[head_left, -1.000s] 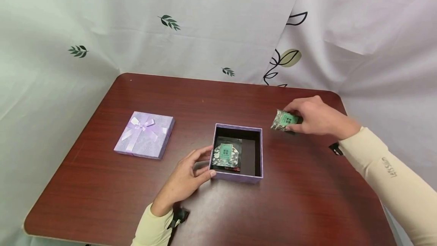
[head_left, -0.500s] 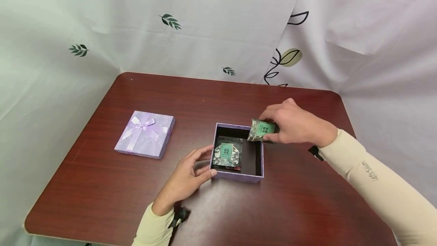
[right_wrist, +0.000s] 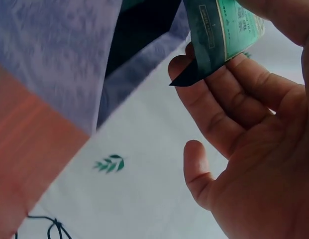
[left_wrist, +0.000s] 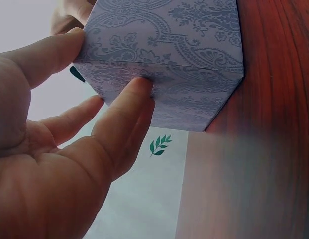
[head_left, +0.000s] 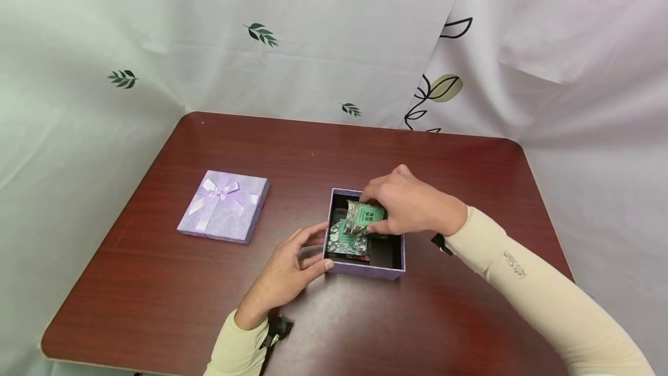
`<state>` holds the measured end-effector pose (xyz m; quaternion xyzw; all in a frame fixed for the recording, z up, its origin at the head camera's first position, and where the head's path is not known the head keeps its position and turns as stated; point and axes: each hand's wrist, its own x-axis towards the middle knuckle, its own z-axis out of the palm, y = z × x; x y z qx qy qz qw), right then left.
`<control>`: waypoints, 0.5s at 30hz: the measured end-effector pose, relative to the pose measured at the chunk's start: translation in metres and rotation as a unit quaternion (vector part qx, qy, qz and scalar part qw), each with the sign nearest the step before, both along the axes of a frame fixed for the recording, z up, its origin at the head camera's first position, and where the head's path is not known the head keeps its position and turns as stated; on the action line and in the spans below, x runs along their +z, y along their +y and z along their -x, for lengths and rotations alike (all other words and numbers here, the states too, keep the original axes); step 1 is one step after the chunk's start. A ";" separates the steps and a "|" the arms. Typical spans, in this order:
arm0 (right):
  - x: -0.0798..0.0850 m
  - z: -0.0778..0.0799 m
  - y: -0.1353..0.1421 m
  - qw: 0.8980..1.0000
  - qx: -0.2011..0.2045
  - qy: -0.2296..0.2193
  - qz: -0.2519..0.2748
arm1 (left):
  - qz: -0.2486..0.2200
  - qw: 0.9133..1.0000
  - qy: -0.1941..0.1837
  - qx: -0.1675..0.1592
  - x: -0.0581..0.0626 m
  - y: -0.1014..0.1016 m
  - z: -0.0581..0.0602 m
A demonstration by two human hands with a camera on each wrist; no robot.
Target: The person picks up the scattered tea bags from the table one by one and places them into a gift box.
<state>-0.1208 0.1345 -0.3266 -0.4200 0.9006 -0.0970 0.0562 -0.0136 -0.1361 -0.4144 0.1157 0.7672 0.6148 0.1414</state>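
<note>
A square lavender patterned gift box [head_left: 365, 272] stands uncovered on the table, its inside black. The left hand [head_left: 284, 271] rests on its left side, thumb by the front corner; in the left wrist view extended fingers [left_wrist: 129, 102] press the box wall. Over the box, the right hand [head_left: 412, 202] pinches a small dark sachet with a green label [head_left: 365, 216]. Another green-labelled sachet [head_left: 347, 245] lies flat in the left part of the box, half covered by the held one. Something reddish peeks out beneath it, too little to identify.
The matching lavender lid [head_left: 224, 205], with a ribbon bow, lies to the left of the box. Both are on a dark red wooden table [head_left: 292, 149] with rounded corners. White leaf-print cloth [head_left: 313, 45] hangs behind and at the sides.
The right hand has carried its sachet leftward, from the table right of the box to above the lying sachet. The left hand and lid have stayed in place.
</note>
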 end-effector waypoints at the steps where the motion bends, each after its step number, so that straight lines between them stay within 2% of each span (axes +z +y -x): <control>1: -0.002 0.000 -0.003 1.000 0.001 -0.002 -0.003 | -0.001 1.000 0.000 0.000 0.000 0.000 0.000; 8: -0.016 -0.001 -0.019 1.000 0.003 -0.025 -0.013 | -0.007 1.000 0.001 0.000 -0.003 -0.002 0.000; 15: -0.030 -0.001 -0.030 0.999 0.002 -0.019 -0.042 | -0.003 1.000 0.005 -0.001 -0.004 -0.003 0.001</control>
